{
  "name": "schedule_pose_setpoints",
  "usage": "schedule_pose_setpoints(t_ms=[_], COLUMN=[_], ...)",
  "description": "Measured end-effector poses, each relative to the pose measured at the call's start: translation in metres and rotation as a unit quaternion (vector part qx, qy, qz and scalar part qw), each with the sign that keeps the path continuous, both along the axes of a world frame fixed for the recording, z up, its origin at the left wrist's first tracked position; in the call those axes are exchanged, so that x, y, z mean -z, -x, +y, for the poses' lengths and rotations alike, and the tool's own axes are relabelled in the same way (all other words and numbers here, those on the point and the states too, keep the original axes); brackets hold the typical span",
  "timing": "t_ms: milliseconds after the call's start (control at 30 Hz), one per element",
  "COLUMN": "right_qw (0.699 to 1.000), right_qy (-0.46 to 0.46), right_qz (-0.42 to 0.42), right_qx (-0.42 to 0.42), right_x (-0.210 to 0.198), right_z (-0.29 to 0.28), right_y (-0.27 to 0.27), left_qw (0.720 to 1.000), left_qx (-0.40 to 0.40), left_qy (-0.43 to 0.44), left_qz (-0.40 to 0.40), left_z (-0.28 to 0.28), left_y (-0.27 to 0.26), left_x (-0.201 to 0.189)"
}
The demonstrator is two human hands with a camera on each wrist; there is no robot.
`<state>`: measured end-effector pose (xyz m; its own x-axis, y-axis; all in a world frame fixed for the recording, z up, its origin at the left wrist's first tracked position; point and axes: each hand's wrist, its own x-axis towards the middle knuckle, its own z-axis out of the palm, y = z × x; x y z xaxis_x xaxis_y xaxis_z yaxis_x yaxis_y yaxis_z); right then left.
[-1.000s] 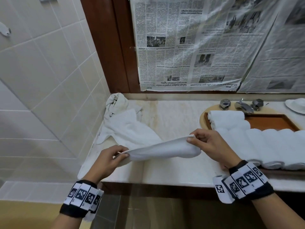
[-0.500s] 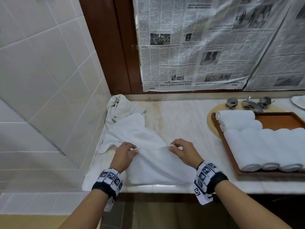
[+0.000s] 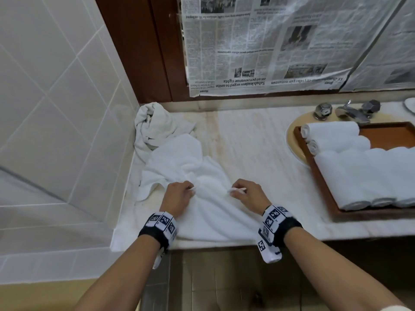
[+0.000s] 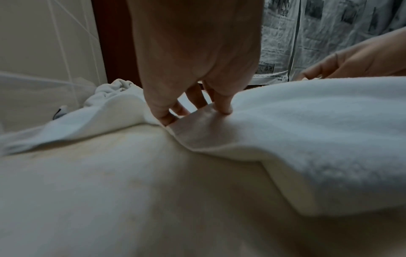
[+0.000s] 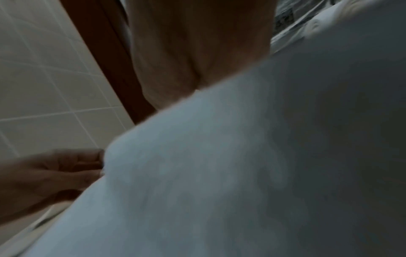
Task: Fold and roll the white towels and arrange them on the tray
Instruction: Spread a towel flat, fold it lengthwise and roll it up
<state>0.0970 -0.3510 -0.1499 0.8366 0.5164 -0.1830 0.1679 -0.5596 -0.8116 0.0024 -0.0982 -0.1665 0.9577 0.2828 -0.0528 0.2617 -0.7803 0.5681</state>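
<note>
A white towel (image 3: 213, 218) lies spread on the marble counter (image 3: 251, 149) near its front edge. My left hand (image 3: 179, 194) pinches the towel's far left edge, and my right hand (image 3: 244, 193) pinches the far right edge. In the left wrist view the fingers (image 4: 224, 104) press a fold of the towel (image 4: 307, 125) down. The right wrist view is mostly filled by blurred towel (image 5: 241, 173), hiding my right fingertips. A wooden tray (image 3: 314, 173) at the right holds several rolled white towels (image 3: 359, 176).
More loose white towels (image 3: 157, 129) are heaped at the counter's back left corner against the tiled wall (image 3: 56, 108). A tap (image 3: 350, 111) stands behind the tray. Newspaper (image 3: 269, 46) covers the mirror. A white dish (image 3: 409, 105) sits at the far right.
The towel was held stretched in the air between both hands. It has been brought down and laid on the counter, and both hands have moved forward with its far edge.
</note>
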Motion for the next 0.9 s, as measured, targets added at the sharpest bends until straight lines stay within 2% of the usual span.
schedule_pose_setpoints(t_ms=[233, 367, 567, 767, 900], right_qw=[0.999, 0.998, 0.996, 0.995, 0.991], right_qy=[-0.005, -0.007, -0.033, -0.072, -0.117], right_qz=[0.036, 0.069, 0.082, 0.067, 0.065], right_qx=[0.022, 0.01, 0.001, -0.014, -0.001], right_x=[-0.005, -0.015, -0.027, -0.04, -0.049], right_z=[-0.067, -0.109, -0.161, -0.189, -0.201], right_y=[0.022, 0.043, 0.064, 0.076, 0.073], left_qw=[0.996, 0.994, 0.976, 0.981, 0.992], left_qx=[0.033, 0.086, 0.151, 0.148, 0.081], left_qy=[0.088, 0.064, 0.111, 0.112, 0.094], left_qz=[-0.001, 0.014, 0.111, 0.063, 0.007], left_z=[-0.068, -0.113, -0.159, -0.184, -0.175], left_y=[0.042, 0.068, 0.096, 0.106, 0.1], left_x=[-0.01, -0.007, -0.012, -0.043, -0.058])
